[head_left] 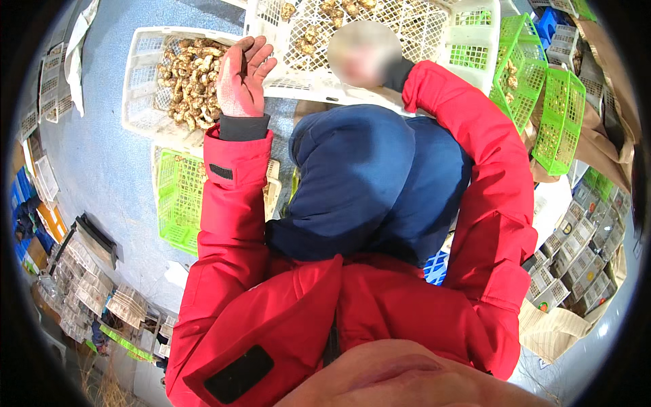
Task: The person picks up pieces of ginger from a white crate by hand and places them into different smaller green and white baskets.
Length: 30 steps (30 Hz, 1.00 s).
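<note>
My left hand is raised palm up beside the white plastic basket on the left, with its fingers apart and nothing in them. A heap of small brown-and-cream pieces that look like mushrooms fills much of that basket. My right hand hangs over the large white crate in front of my knees, and a blur hides its fingers and anything in them. More mushroom-like pieces lie scattered on the crate's slatted surface.
A green basket stands on the blue floor by my left forearm. Green baskets with a few pieces in them stand on the right. Stacked clear containers lie beyond my right arm, and more containers at far left.
</note>
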### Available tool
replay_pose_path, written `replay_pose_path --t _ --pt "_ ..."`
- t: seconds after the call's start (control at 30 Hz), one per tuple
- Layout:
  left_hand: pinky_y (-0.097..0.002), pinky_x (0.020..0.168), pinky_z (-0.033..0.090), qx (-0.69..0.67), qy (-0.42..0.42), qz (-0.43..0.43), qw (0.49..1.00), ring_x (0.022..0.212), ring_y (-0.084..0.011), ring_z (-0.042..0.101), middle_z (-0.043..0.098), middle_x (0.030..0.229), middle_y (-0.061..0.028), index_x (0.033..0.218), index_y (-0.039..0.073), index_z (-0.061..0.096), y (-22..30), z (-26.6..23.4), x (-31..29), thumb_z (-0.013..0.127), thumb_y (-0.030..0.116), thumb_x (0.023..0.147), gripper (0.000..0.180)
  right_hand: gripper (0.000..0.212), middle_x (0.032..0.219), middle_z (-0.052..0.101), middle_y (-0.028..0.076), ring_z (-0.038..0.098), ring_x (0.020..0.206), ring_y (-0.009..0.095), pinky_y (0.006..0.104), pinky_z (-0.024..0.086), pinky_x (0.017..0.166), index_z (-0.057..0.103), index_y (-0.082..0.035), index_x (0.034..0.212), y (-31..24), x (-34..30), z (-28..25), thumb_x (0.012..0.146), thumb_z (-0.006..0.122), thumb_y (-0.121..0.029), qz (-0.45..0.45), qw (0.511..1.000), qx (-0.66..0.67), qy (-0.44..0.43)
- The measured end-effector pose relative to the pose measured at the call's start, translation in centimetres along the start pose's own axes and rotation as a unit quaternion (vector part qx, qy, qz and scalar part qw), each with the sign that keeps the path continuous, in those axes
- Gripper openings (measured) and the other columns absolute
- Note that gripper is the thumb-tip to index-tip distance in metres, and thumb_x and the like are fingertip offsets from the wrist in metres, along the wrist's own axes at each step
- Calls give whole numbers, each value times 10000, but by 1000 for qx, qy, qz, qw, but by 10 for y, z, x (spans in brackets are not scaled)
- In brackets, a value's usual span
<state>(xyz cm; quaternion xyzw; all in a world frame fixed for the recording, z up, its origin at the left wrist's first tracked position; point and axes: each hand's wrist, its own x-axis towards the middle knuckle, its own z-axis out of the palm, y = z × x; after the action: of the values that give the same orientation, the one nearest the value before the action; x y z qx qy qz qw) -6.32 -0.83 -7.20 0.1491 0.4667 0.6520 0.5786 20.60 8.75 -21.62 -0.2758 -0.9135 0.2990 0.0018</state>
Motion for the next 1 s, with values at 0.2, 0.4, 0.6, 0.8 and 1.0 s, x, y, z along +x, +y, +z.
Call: replay_pose_path --t 0.2,0.4,0.6,0.8,1.0 --pt "-320 772 514 64 -8 -49 997 981 -244 587 566 1130 -175 1164 -35 479 5 22 -4 443 200 925 338 339 841 636 63 611 790 195 336 485 683 595 -139 1046 -11 8 -18 764 602 -327 50 989 136 3" --pt "-223 650 480 381 -118 -91 913 824 -97 574 606 976 -73 1164 -14 517 -17 47 -6 577 151 861 350 342 788 638 65 591 640 107 247 484 604 596 -70 1109 -86 30 -114 828 530 -255 123 872 471 45" --pt "-198 563 462 227 -96 -162 956 718 -111 597 629 932 -68 1121 -5 530 -2 64 -7 540 155 878 291 349 808 638 72 616 662 120 253 501 602 565 -83 1155 -109 13 -141 868 469 -258 68 942 294 145" --pt "-204 612 479 42 -206 -156 965 761 -99 575 620 989 -68 1090 19 557 -2 27 -5 536 164 881 255 381 851 631 67 614 730 117 242 494 631 570 -28 1136 -135 12 -159 873 524 -300 94 886 426 155" --pt "-275 721 506 102 -165 -174 965 822 -140 590 593 1048 -86 1120 26 542 -5 49 -17 556 243 890 317 392 926 657 83 619 846 137 251 474 748 592 -81 1127 -138 13 -151 801 610 -298 89 885 444 108"
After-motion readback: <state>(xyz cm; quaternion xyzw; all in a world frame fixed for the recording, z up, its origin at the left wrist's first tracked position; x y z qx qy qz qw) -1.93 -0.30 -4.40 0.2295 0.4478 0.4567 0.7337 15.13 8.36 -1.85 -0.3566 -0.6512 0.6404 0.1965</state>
